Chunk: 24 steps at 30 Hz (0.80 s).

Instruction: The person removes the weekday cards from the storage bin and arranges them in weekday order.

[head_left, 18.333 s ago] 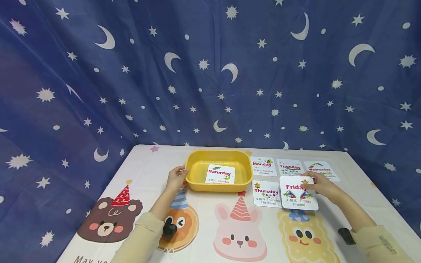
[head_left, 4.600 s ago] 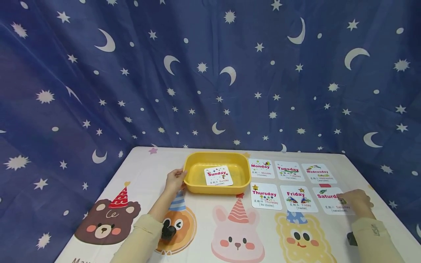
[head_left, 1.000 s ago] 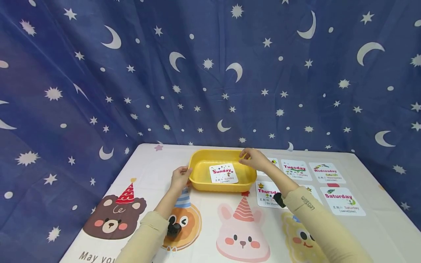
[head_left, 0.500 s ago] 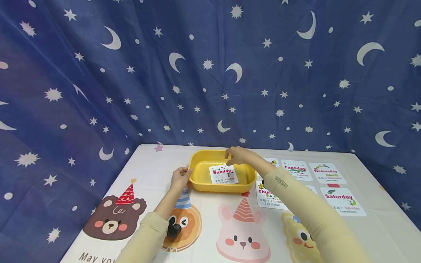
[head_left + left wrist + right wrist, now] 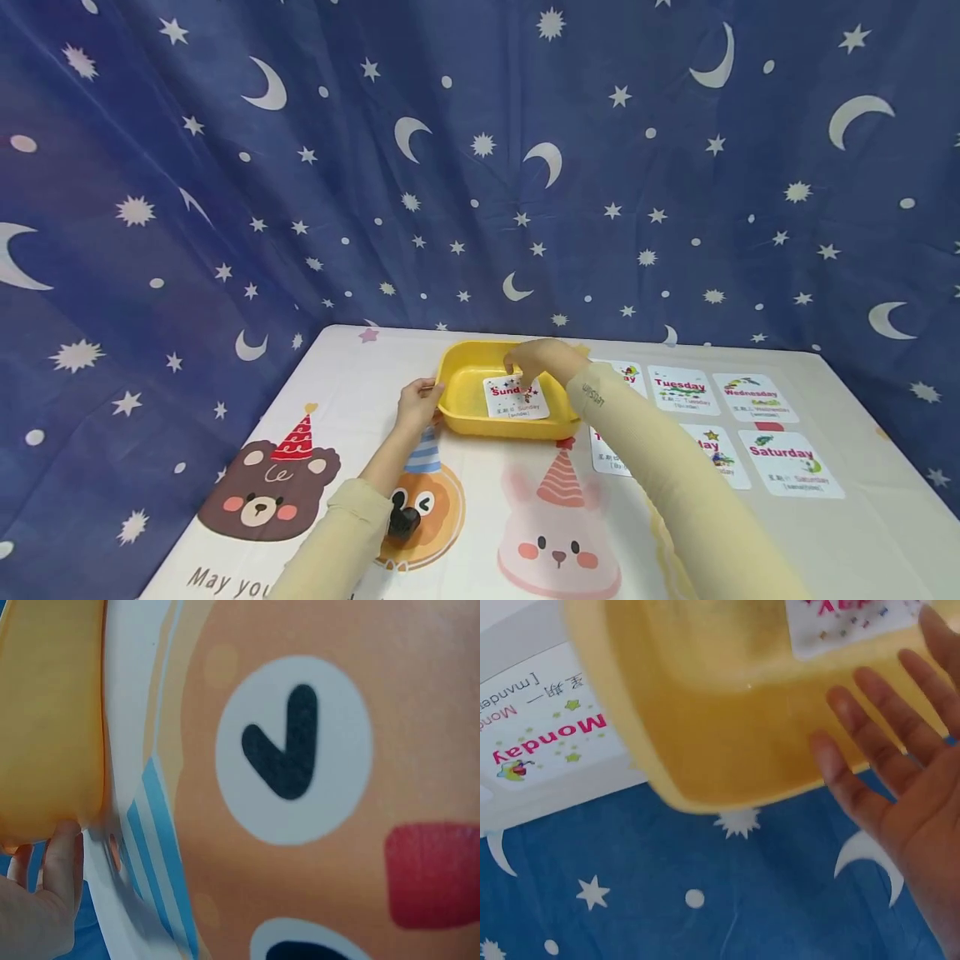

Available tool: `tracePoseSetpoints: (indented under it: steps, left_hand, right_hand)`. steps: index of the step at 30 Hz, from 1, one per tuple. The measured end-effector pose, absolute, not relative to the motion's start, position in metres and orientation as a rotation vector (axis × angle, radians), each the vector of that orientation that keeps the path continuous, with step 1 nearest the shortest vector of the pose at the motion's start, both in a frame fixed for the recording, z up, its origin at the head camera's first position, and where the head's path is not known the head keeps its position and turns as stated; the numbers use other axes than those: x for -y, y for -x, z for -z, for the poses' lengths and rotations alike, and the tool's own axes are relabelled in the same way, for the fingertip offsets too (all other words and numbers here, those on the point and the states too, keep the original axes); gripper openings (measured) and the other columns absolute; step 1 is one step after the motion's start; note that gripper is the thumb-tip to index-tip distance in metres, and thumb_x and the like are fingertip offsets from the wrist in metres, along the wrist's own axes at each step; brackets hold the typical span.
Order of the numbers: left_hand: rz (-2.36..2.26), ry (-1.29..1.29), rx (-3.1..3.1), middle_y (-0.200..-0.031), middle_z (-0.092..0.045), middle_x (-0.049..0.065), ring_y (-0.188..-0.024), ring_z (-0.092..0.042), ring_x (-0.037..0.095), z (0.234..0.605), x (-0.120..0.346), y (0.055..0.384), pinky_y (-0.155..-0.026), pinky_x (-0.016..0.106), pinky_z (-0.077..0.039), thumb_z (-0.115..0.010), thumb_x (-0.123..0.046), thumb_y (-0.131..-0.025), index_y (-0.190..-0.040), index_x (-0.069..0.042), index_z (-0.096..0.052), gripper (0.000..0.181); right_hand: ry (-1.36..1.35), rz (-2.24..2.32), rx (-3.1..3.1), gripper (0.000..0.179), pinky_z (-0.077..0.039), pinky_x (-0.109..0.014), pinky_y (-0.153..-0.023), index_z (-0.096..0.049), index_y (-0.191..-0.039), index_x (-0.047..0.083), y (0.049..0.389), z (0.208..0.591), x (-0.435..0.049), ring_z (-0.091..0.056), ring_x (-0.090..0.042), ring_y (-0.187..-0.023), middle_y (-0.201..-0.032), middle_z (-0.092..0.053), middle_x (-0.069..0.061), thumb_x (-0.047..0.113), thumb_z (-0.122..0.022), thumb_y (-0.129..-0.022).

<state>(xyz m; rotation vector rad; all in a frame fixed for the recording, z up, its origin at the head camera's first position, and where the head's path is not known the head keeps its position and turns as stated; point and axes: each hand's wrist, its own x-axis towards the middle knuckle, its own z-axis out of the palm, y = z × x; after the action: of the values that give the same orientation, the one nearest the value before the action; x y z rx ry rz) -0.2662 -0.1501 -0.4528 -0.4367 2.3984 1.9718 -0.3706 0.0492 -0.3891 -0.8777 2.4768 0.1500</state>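
Observation:
A yellow plastic tray [image 5: 468,425] stands at the back middle of the table, with a white Sunday word card [image 5: 510,407] lying inside it. At the tray's left end my left hand [image 5: 416,407] holds the edge; in the left wrist view its fingers touch the end wall. My right hand [image 5: 543,358] hangs over the tray just above the Sunday card, overlapping its upper edge in the head view. Its fingers are spread and lightly bent in the right wrist view, nothing between them. Whether a fingertip touches the card, I cannot tell.
Right of the tray lie cards in two rows: Monday [image 5: 628,375], Tuesday [image 5: 682,390], Wednesday [image 5: 755,398] behind; Thursday [image 5: 609,457], Friday [image 5: 723,458], Saturday [image 5: 791,463] in front. My right sleeve [image 5: 660,467] covers parts of several. A starry blue curtain [image 5: 480,167] hangs behind.
Earlier, the Friday and Saturday cards were laid in the front row, uncovering the Sunday card. During the last second my right hand has moved left and down over that card. The left hand stays put.

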Motion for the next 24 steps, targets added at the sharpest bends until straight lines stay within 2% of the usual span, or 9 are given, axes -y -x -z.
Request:
tracePoseSetpoints:
  steps: [4, 8, 12, 13, 17, 20, 24]
  left_hand:
    - [-1.970, 0.428, -2.411, -0.117, -0.058, 0.028, -0.075, -0.062, 0.019, 0.451, 0.149, 0.265, -0.068, 0.029, -0.058, -0.053, -0.019, -0.097, -0.125, 0.005, -0.051, 0.036]
    - [-1.975, 0.447, -2.401, -0.117, -0.058, 0.027, -0.074, -0.062, 0.017, 0.451, 0.149, 0.266, -0.070, 0.030, -0.059, -0.053, -0.019, -0.097, -0.124, 0.005, -0.052, 0.037]
    - [-2.003, 0.421, -2.405, -0.111, -0.061, 0.024, -0.076, -0.062, 0.019, 0.453, 0.149, 0.267, -0.071, 0.031, -0.059, -0.056, -0.022, -0.096, -0.121, 0.004, -0.054, 0.037]
    - [-2.020, 0.384, -2.410, -0.106, -0.062, 0.021, -0.074, -0.062, 0.019, 0.455, 0.150, 0.267, -0.068, 0.030, -0.058, -0.057, -0.025, -0.095, -0.120, 0.005, -0.054, 0.039]
    - [-2.024, 0.356, -2.410, -0.103, -0.063, 0.020, -0.075, -0.063, 0.020, 0.456, 0.149, 0.267, -0.069, 0.031, -0.059, -0.057, -0.025, -0.095, -0.118, 0.005, -0.055, 0.039]
    - [-2.004, 0.404, -2.398, -0.110, -0.061, 0.022, -0.082, -0.064, 0.023, 0.455, 0.148, 0.267, -0.075, 0.034, -0.058, -0.055, -0.022, -0.096, -0.121, 0.003, -0.055, 0.036]
    - [-1.978, 0.439, -2.401, -0.115, -0.059, 0.024, -0.087, -0.064, 0.026, 0.452, 0.148, 0.266, -0.075, 0.033, -0.058, -0.053, -0.019, -0.097, -0.124, 0.004, -0.053, 0.036]
  right_hand:
    - [0.820, -0.116, -2.463, 0.049, -0.042, -0.039, -0.104, -0.053, -0.127, 0.013, 0.374, 0.396, -0.046, -0.052, -0.022, -0.114, -0.127, -0.057, -0.003, 0.017, -0.073, -0.082]
    - [0.754, -0.056, -2.482, 0.053, -0.039, -0.040, -0.107, -0.053, -0.129, 0.015, 0.375, 0.398, -0.043, -0.049, -0.023, -0.119, -0.130, -0.056, -0.002, 0.015, -0.075, -0.080]
    - [0.750, -0.035, -2.505, 0.052, -0.042, -0.038, -0.104, -0.055, -0.125, 0.015, 0.375, 0.399, -0.041, -0.051, -0.020, -0.112, -0.124, -0.058, 0.000, 0.015, -0.077, -0.078]
    - [0.763, -0.036, -2.498, 0.052, -0.043, -0.037, -0.102, -0.055, -0.124, 0.014, 0.374, 0.400, -0.041, -0.051, -0.019, -0.108, -0.121, -0.058, 0.000, 0.014, -0.078, -0.077]
    - [0.824, -0.103, -2.473, 0.057, -0.045, -0.032, -0.096, -0.051, -0.121, 0.012, 0.371, 0.404, -0.040, -0.051, -0.018, -0.101, -0.115, -0.058, -0.004, 0.013, -0.081, -0.073]
    - [0.780, -0.151, -2.497, 0.076, -0.039, -0.033, -0.107, -0.043, -0.135, 0.013, 0.369, 0.409, -0.039, -0.049, -0.020, -0.118, -0.133, -0.052, -0.006, 0.016, -0.083, -0.070]
    - [0.778, -0.253, -2.527, 0.091, -0.028, -0.036, -0.116, -0.034, -0.142, 0.016, 0.367, 0.415, -0.034, -0.037, -0.023, -0.135, -0.150, -0.036, -0.007, 0.023, -0.084, -0.067]
